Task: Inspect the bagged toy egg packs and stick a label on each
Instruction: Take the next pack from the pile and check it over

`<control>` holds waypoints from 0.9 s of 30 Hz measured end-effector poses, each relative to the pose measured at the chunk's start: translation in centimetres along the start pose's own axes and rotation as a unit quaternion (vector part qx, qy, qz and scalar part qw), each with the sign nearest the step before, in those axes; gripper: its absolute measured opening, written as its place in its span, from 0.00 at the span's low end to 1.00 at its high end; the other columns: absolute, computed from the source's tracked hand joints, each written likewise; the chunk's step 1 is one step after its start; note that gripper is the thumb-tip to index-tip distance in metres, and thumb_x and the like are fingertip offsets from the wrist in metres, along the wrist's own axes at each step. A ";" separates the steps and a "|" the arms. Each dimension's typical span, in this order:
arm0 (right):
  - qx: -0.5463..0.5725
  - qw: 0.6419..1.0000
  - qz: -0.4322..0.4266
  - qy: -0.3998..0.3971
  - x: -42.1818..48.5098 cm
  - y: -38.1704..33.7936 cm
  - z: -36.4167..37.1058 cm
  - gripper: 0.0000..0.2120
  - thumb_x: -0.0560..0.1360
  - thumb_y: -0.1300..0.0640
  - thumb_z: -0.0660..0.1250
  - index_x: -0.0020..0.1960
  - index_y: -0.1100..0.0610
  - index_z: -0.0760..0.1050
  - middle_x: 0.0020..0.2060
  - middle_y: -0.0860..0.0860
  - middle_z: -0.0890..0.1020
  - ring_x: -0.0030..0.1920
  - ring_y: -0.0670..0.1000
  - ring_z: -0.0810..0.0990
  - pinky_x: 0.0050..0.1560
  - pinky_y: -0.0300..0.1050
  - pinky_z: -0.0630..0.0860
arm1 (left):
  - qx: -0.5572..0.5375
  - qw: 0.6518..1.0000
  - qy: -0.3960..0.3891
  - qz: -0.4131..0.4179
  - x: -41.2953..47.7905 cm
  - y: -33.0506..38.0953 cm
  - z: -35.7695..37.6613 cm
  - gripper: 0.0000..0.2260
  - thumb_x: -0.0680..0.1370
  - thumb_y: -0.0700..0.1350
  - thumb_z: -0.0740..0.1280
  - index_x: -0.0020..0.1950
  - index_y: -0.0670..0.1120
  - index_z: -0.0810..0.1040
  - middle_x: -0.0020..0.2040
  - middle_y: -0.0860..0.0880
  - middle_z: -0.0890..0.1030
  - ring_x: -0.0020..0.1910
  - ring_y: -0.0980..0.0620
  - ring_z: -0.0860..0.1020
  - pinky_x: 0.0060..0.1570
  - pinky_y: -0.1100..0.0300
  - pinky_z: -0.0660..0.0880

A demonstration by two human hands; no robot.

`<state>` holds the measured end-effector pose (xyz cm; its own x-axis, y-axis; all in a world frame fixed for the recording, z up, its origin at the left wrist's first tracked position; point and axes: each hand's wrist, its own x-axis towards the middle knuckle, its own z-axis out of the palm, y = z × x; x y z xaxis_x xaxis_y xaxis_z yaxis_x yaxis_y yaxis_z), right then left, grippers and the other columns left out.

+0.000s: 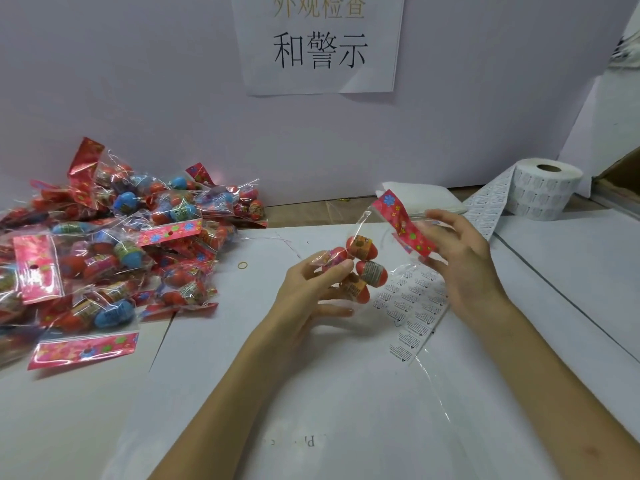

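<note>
Pack in hand: clear plastic bag of red-orange toy eggs (365, 268) with pink flowered header card (403, 225), held above white table (311, 393), centre, over white printed label strip (412, 306).
L hand (311, 292): fingers curled round egg end, gripping.
R hand (462, 261): thumb & fingers pinch header card.
Labels: strip runs from white label roll (543, 192), far right.
Stock: heap of like bagged egg packs (104, 244), left, apart from hands.
Misc: yellow rubber band (243, 264) betw. heap & L hand.
</note>
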<state>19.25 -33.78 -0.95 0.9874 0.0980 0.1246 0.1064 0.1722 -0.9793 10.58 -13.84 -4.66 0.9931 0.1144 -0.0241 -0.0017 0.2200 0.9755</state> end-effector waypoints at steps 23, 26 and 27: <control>-0.120 0.977 -0.169 -0.049 -0.4 0.5 0.0 0.14 0.74 0.62 0.76 0.57 0.52 0.79 0.40 0.54 0.86 0.35 0.45 0.82 0.37 0.38 0.79 | 0.012 0.996 -0.088 0.014 -0.5 0.6 0.6 0.16 0.77 0.47 0.72 0.64 0.44 0.83 0.55 0.40 0.85 0.49 0.43 0.84 0.49 0.52 0.81; -0.155 0.967 -0.195 -0.054 -0.6 0.5 0.0 0.14 0.75 0.64 0.75 0.57 0.51 0.78 0.41 0.53 0.86 0.37 0.48 0.84 0.37 0.42 0.80 | 0.058 0.994 -0.088 -0.011 -0.8 1.2 0.8 0.21 0.74 0.59 0.72 0.62 0.48 0.84 0.58 0.40 0.84 0.51 0.46 0.84 0.51 0.53 0.81; -0.179 0.959 -0.207 -0.069 -0.9 0.5 0.1 0.15 0.75 0.63 0.75 0.57 0.51 0.78 0.41 0.53 0.85 0.38 0.51 0.84 0.39 0.46 0.81 | 0.093 0.993 -0.077 -0.007 -0.9 1.4 0.8 0.21 0.72 0.61 0.72 0.59 0.50 0.84 0.56 0.43 0.85 0.50 0.49 0.84 0.47 0.57 0.81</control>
<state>18.43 -33.67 -1.56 0.8295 0.2278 0.5099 0.5436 -0.1204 -0.8306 9.77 -14.46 -3.11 0.9990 -0.0402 -0.0186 0.0201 0.0372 0.9991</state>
